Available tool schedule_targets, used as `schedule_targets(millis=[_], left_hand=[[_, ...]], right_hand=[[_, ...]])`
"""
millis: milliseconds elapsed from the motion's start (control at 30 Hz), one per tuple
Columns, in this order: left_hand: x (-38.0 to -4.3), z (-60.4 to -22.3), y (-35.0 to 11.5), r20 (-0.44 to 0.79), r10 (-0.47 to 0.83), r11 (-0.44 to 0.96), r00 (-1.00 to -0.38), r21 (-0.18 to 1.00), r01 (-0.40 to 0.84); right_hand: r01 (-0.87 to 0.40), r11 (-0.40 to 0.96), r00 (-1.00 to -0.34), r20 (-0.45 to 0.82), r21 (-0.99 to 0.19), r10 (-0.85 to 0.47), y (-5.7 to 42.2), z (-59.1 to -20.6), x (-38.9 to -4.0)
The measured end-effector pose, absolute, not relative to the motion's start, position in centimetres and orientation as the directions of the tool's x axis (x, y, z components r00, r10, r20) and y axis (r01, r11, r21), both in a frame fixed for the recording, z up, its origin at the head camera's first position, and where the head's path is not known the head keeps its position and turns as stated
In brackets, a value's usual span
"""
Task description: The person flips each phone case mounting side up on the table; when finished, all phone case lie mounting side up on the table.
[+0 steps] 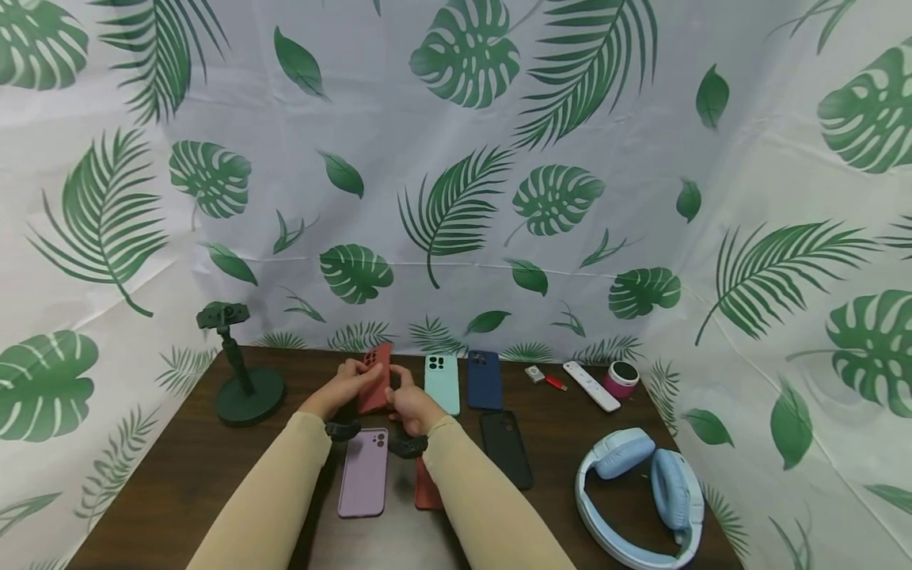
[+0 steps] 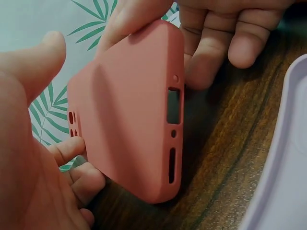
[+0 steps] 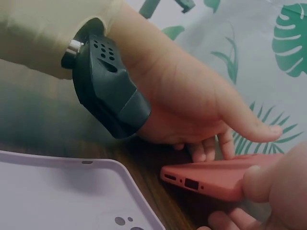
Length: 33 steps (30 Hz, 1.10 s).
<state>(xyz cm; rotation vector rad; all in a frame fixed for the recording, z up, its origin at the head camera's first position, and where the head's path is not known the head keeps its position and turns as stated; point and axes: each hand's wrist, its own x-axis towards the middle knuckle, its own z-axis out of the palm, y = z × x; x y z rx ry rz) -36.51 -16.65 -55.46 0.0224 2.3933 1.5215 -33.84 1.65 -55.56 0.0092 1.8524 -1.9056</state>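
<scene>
The coral case (image 1: pixel 374 383) is held up on a slant between the two hands, a little left of the middle and below centre in the head frame, its camera holes toward the top. The right hand (image 1: pixel 415 404) has it pinched, thumb against one side and fingers curled behind. The left hand (image 1: pixel 347 389) touches it with the fingertips beside the camera holes, while its thumb stands straight and clear of the case.

Below the hands lies the lilac case (image 1: pixel 363 475), with a red case (image 1: pixel 428 489) partly hidden by the right forearm. Right of the hands are the mint case (image 1: pixel 442 385), the navy case (image 1: pixel 484 381) beside it, and the black case (image 1: pixel 507 449) lower down.

At the left of the table (image 1: pixel 171 467) stands a dark stand (image 1: pixel 249 398). Toward the right edge lie a small white piece (image 1: pixel 534 374), a red piece (image 1: pixel 556 383) just beside it, a white remote (image 1: pixel 592 387) and a pink jar (image 1: pixel 621 383). Blue headphones (image 1: pixel 670 489) fill the lower right. A leaf-print cloth (image 1: pixel 399 119) hangs behind.
</scene>
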Motion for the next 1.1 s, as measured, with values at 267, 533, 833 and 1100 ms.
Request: schedule_targets(millis=[267,533,833,1100], left_hand=[[-36.8,-54.9,-16.5,-0.241,0.186,0.437,-0.952,0.889,-0.14],[-36.7,-55.1,-16.5,-0.221,0.217,0.442,-0.951,0.891,-0.106],[-36.6,-55.4,-17.8,-0.246,0.332,0.283,-0.911,0.947,-0.153],[-36.7,-55.6,-18.1,-0.237,0.32,0.225,-0.917,0.96,-0.17]], right_hand=[[0.364,-0.003,-0.849,-0.331,-0.931,-0.413,1.7,-55.0,-33.5],[0.347,-0.008,-0.861,-0.315,-0.938,-0.4,0.5,-54.9,-33.2],[0.353,0.02,-0.86,-0.333,-0.935,-0.387,0.5,-55.2,-33.1],[0.36,0.119,-0.853,-0.379,-0.925,-0.359,0.7,-55.0,-33.0]])
